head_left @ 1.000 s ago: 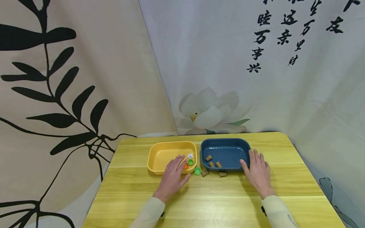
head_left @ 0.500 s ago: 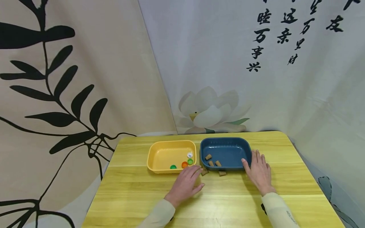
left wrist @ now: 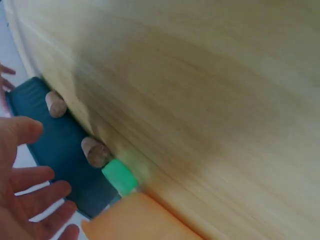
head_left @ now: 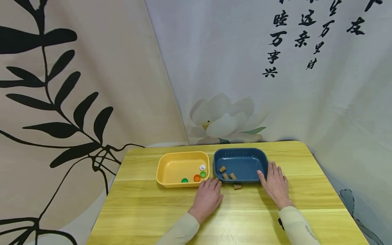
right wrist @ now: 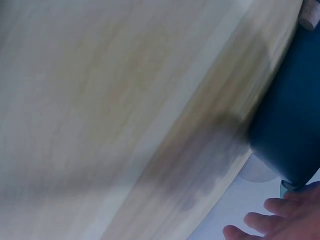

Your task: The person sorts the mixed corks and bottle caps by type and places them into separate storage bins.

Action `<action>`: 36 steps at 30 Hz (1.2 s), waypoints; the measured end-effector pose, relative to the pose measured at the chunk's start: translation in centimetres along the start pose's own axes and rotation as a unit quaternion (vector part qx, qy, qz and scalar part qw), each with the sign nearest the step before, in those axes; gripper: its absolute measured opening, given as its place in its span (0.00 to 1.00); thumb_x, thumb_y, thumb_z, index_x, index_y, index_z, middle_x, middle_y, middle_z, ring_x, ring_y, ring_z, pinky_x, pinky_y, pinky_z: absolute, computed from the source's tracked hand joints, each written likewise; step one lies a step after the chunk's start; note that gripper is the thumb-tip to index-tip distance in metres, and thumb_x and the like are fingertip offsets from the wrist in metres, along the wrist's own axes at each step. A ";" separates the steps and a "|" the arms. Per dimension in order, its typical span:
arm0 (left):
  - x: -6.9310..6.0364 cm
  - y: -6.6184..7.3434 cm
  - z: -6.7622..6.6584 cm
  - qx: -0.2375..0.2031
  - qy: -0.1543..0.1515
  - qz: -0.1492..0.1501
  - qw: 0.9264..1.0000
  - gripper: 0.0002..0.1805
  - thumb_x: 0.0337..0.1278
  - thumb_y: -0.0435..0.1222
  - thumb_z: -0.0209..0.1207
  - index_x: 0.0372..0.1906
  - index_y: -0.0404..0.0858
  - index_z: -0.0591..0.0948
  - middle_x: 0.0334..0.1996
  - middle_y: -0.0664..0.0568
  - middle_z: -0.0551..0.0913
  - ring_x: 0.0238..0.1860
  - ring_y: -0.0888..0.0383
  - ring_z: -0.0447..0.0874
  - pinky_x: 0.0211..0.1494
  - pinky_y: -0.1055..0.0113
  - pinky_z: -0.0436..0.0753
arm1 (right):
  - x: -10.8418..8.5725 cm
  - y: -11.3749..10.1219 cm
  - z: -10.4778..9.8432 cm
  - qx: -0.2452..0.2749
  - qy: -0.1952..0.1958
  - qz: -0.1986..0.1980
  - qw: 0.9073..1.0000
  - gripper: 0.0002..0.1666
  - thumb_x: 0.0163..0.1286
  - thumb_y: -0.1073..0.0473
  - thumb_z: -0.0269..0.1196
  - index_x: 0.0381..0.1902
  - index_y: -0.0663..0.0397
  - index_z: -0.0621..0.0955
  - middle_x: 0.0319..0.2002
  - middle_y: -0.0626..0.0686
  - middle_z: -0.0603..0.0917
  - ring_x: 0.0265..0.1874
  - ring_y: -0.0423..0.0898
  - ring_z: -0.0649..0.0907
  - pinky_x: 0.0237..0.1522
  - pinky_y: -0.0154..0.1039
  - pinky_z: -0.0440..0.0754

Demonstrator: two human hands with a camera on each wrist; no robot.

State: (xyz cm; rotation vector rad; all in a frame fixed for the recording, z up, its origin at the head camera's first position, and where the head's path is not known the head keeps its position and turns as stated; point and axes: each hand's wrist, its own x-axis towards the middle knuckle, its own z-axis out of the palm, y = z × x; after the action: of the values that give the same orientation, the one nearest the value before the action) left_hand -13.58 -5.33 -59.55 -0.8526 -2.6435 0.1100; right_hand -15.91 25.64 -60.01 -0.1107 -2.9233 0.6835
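My left hand [head_left: 206, 199] reaches to the front of the gap between a yellow tray [head_left: 183, 185] and a blue tray [head_left: 245, 149]. In the left wrist view its fingers [left wrist: 45, 195] are spread and hold nothing. A green bottle cap [left wrist: 120, 176] and a cork [left wrist: 96, 152] lie nearby on the table; the hand hides both in the head view. My right hand [head_left: 277, 185] rests against the blue tray's right end, thumb at the rim, fingers extended.
In the yellow tray lie an orange cap [head_left: 197, 178], a white cap [head_left: 202, 167] and green caps [head_left: 184, 180]. Several corks [head_left: 222, 169] are in the blue tray. Another cork [head_left: 237, 186] lies before it on the wooden table [head_left: 245, 217].
My left hand has gone from over the yellow tray to the right, to the gap between the trays. A green cap it covered in the tray is uncovered. My right hand stays put.
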 end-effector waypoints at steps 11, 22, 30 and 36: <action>0.7 0.8 1.2 0.073 -0.061 -0.001 0.995 0.22 0.65 0.42 0.65 0.63 0.43 0.84 0.60 0.51 0.85 0.69 0.46 0.73 0.73 0.34 0.64 | 0.0 -0.4 0.1 0.004 -0.006 0.003 1.000 0.52 0.82 0.31 0.40 0.79 0.73 0.55 0.78 0.74 0.55 0.74 0.76 0.57 0.67 0.78 0.57; -0.4 0.9 1.1 0.057 -0.027 0.037 0.997 0.18 0.64 0.36 0.67 0.58 0.47 0.87 0.49 0.56 0.89 0.65 0.48 0.79 0.72 0.29 0.61 | -0.1 -0.3 0.1 0.004 -0.004 -0.001 1.000 0.51 0.83 0.31 0.40 0.80 0.72 0.55 0.78 0.74 0.55 0.75 0.75 0.57 0.67 0.78 0.57; -1.6 0.4 1.0 0.014 -0.023 0.062 0.998 0.27 0.64 0.55 0.65 0.64 0.49 0.82 0.61 0.55 0.83 0.70 0.47 0.74 0.73 0.30 0.61 | 0.0 -0.1 0.1 0.002 0.010 -0.006 1.000 0.50 0.83 0.32 0.41 0.79 0.73 0.56 0.77 0.75 0.57 0.73 0.77 0.59 0.65 0.78 0.59; -1.6 -0.1 0.9 0.061 -0.075 0.086 0.992 0.33 0.67 0.59 0.59 0.72 0.51 0.76 0.74 0.54 0.72 0.79 0.43 0.60 0.71 0.25 0.56 | 0.0 0.0 0.0 0.000 0.003 -0.004 1.000 0.51 0.83 0.32 0.41 0.79 0.73 0.55 0.77 0.75 0.56 0.73 0.77 0.59 0.65 0.79 0.58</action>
State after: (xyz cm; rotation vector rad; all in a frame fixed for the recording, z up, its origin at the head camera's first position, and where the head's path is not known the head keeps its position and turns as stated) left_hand -12.70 -6.29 -60.87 -1.0662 -2.6622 0.3885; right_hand -15.88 25.62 -60.03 -0.1017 -2.9169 0.6817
